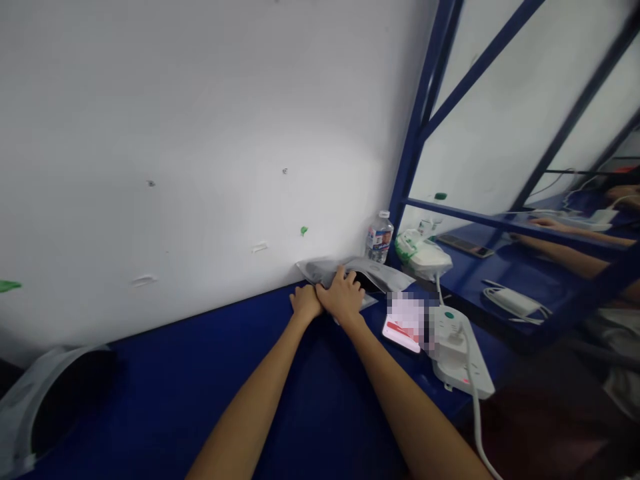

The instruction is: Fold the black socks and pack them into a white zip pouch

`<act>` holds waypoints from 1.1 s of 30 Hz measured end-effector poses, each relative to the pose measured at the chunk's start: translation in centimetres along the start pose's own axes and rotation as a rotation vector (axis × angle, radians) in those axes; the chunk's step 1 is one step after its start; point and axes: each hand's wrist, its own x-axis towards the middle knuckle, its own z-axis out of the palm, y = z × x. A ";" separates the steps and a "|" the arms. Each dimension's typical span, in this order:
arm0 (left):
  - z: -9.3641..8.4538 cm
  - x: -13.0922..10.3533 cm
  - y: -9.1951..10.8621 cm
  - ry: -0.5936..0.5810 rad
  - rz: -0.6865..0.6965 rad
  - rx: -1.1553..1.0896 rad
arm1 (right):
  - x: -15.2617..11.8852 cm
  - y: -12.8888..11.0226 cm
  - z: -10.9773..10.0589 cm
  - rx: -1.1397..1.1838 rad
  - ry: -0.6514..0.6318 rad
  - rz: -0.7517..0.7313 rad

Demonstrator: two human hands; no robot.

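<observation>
Grey plastic pouch (324, 268) lies on blue desk (200, 380) by wall (225, 147), dark gap showing; contents hidden from me. My right hand (343, 295) rests on it, fingers part-spread; left hand (305, 304) beside, fingers bent; can't tell grip. Clear bottle (379, 239) stands behind; lit smartphone (400, 335), power strip (473, 363) to right.

No readable text; the bottle label (381, 239) is too small

Both hands (343, 297) at gray bag (385, 272), blue desk (200, 373), bottle (379, 239) behind, lit phone (401, 333) nearby
</observation>
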 end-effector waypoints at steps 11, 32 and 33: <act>-8.2 -9.7 -6.2 0.312 -0.233 -0.027 | -0.5 0.3 -0.1 -0.011 -0.013 -0.068; -9.6 -26.0 -10.7 0.285 0.100 -0.050 | -12.5 -4.3 0.7 0.380 -0.647 -1.195; -9.5 -26.0 -10.8 0.270 0.103 -0.049 | -12.2 -4.2 0.7 0.401 -0.651 -1.169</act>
